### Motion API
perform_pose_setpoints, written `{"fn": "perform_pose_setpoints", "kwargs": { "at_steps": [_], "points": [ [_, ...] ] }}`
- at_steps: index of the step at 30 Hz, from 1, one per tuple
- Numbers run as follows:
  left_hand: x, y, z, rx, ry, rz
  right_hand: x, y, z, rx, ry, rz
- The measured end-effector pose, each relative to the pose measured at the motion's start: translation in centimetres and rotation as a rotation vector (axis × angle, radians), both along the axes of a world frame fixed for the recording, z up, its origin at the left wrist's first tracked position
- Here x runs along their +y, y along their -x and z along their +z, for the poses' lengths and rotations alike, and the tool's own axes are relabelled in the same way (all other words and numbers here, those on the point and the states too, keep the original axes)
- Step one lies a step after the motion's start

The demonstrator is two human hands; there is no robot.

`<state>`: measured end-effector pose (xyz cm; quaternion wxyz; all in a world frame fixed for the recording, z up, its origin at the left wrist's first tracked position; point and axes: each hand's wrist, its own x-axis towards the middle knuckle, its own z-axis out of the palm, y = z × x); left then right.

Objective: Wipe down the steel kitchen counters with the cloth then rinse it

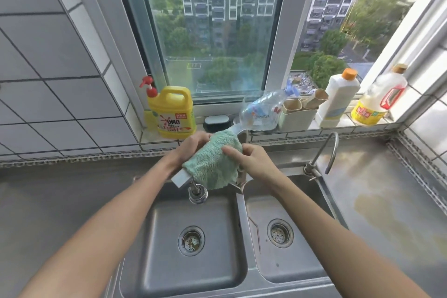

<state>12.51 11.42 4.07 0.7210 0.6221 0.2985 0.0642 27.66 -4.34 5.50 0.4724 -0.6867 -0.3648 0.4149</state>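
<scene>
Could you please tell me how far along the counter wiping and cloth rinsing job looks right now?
Wiping seems finished: both hands are at the sink, and the right counter shows a streaky sheen. In hand: the left hand and right hand hold the green cloth draped over the faucet. No running water is visible, so I cannot tell whether rinsing is done or still ahead.

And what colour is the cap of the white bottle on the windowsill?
Orange. The white bottle carries an orange cap, clearest in the head view.
</scene>
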Motion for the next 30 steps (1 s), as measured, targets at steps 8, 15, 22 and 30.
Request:
{"fn": "perform_pose_setpoints", "kwargs": {
  "at_steps": [8, 15, 22, 30],
  "points": [
    [0.7, 1.8, 5.2, 0.119, -0.611, 0.088, -1.1, -0.2, 4.5, -0.130, -0.159, 0.005],
    [-4.0, 3.5, 12.9, -0.070, -0.743, 0.133, -5.3, -1.6, 10.3, -0.235, -0.365, 0.005],
    [-14.6, 5.0, 9.5, -0.055, -0.688, 0.082, -14.1, -2.3, 8.2, -0.129, -0.217, 0.300],
    [-25.5, 10.5, -1.7, 0.220, -0.706, 0.074, -22.0, -0.3, -0.3, -0.107, -0.103, 0.235]
  ]
}}
